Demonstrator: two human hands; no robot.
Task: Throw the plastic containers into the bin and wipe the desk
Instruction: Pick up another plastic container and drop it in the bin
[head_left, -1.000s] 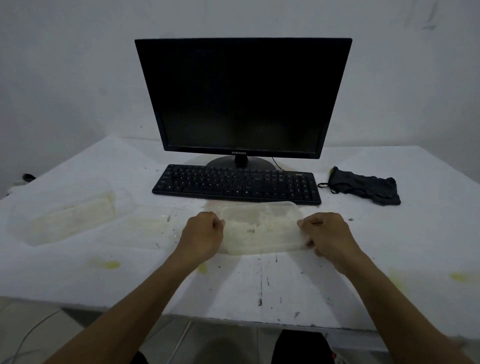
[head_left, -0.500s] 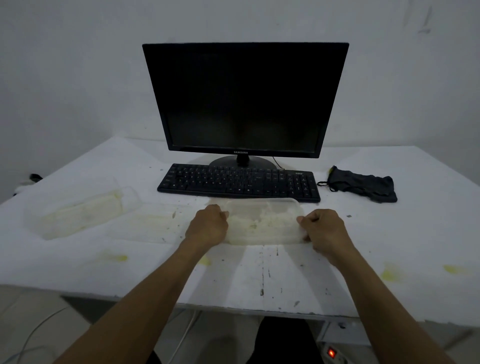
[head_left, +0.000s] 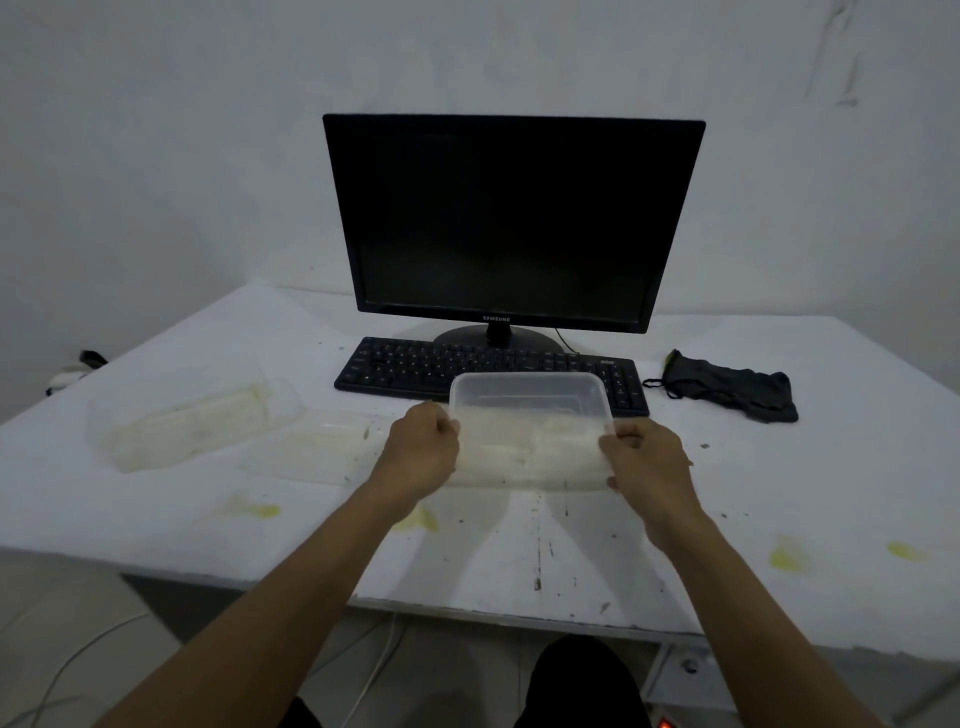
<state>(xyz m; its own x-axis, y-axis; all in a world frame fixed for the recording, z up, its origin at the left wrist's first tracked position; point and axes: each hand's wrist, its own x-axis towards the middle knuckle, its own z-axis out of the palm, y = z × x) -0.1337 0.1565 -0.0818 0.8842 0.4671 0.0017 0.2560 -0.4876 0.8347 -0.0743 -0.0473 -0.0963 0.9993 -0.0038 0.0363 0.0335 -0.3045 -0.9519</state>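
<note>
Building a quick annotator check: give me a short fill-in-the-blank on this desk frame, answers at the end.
1. Both hands, left hand and right hand, hold a clear plastic ____.
2. The keyboard lies in front of the dark ____.
3. The dark cloth lies to the ____ of the keyboard.
4. The desk bears smears of ____ colour.

Missing words: container; monitor; right; yellow

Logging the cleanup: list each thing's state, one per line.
Clear container: held by both ends, tilted.
Left hand: grips its left end.
Right hand: grips its right end.
Second container: lying on desk, soiled.
Desk: stained yellow.
Monitor: dark.
Dark cloth: crumpled on desk.
</note>
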